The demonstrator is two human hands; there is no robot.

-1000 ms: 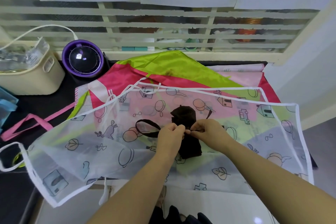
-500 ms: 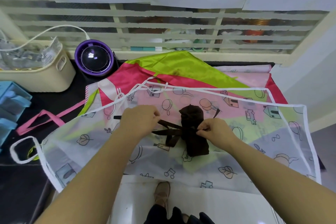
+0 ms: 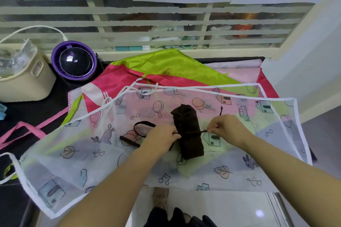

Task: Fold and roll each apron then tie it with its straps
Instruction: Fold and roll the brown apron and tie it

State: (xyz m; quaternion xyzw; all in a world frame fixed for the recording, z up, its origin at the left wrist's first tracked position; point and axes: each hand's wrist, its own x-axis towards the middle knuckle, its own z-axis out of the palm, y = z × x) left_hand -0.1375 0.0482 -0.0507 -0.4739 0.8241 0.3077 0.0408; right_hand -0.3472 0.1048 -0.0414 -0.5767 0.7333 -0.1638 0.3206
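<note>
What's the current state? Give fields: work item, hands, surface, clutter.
work item: dark brown apron, rolled, strap across its middle
left hand: grips the strap at the roll's left side
right hand: pinches the strap, taut, right of the roll
loose end: strap loop lying left of the roll
under it: sheer printed apron, over a pink and green apron
clutter: purple fan, cream basket, far left

Your left hand (image 3: 162, 137) and right hand (image 3: 227, 127) are bare, forearms bare right to the frame edge. Lower down: creased near-black trouser fabric (image 3: 177, 217) and one tan-brown soft shoe (image 3: 160, 198).
</note>
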